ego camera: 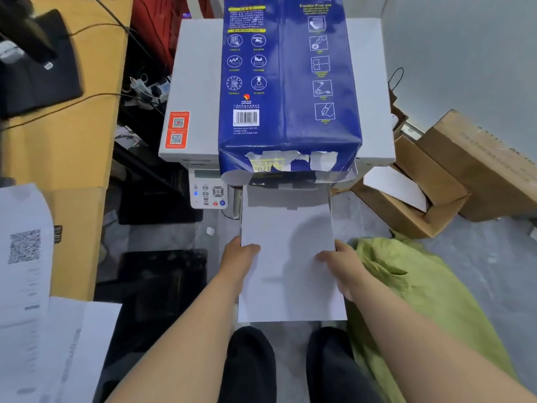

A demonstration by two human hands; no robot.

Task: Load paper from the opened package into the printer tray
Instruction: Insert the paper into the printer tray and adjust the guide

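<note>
A blue paper package (287,80) with a torn front end lies on top of the white printer (191,91). A stack of white paper (290,257) stretches from the printer's front, under the package, toward me. My left hand (238,257) grips the stack's left edge, thumb on top. On the right edge, my right hand (340,263) holds it with fingers on the top sheet. The far end of the stack sits in shadow at the printer's front; the tray itself is hidden.
The printer's control panel (207,193) sits left of the paper. Open cardboard boxes (421,193) stand at the right, a green bag (412,286) by my right arm. A wooden desk (64,126) with printed sheets (26,257) lies to the left. Cables (145,85) run behind.
</note>
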